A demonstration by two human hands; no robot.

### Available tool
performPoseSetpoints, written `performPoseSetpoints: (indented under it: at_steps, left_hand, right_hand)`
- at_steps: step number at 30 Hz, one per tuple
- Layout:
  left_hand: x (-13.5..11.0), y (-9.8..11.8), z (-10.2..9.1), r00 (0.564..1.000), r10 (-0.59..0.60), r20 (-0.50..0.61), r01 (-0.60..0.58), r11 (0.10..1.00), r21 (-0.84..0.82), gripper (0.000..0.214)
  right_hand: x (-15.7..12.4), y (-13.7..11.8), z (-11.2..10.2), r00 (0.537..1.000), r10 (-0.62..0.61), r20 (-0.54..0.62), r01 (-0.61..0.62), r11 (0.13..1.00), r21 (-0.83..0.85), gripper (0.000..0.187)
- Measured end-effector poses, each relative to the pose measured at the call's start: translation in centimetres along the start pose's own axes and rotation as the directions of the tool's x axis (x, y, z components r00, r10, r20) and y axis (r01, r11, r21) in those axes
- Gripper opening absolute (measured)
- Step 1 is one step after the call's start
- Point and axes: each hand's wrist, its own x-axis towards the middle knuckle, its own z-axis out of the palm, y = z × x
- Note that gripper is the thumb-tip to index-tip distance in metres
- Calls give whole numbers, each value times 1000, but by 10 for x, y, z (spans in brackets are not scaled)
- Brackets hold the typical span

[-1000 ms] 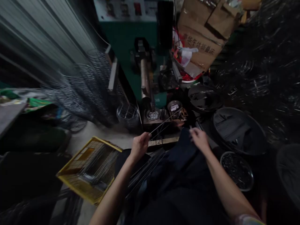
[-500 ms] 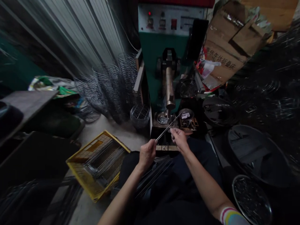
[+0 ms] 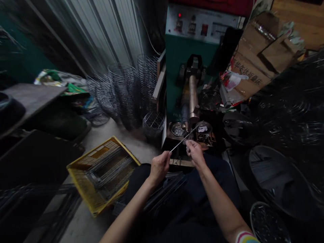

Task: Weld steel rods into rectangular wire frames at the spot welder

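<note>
My left hand (image 3: 160, 165) is closed on the near end of a thin metal rod (image 3: 178, 145). The rod slants up and away to the right, crossing just below the electrode tip (image 3: 186, 126) of a green spot-welding machine (image 3: 174, 74); whether they touch I cannot tell. My right hand (image 3: 196, 156) is closed in a pinch beside the rod, close to the tip. What its fingers hold, if anything, is too small to make out. A round dish of small metal bits (image 3: 178, 129) stands left of the tip, and a second dish (image 3: 208, 127) with pale scraps to its right.
Dark rods (image 3: 164, 192) lie across my lap. To the left, a yellow crate (image 3: 81, 189) holds wire frames, with stacks of wire baskets (image 3: 124, 91) behind it. Large dark basins (image 3: 283, 182) and a bowl of small parts (image 3: 269, 224) stand right. A cardboard box (image 3: 255, 67) leans behind.
My view has turned slightly left, so the machine appears farther right. My hands keep their grip, and the rod now crosses nearer the electrode tip.
</note>
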Motion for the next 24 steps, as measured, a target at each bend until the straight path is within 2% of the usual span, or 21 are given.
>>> performPoseSetpoints:
  at_steps: [18,24]
  left_hand:
    - [20,9,1,1000,-16,10,17,1000,-25,26]
    - [28,12,0,998,-55,35,56,998,-15,29]
  right_hand:
    - [16,-14,-2,1000,-23,1,22,996,82,37]
    - [21,-19,-1,1000,-26,16,24,996,84,38]
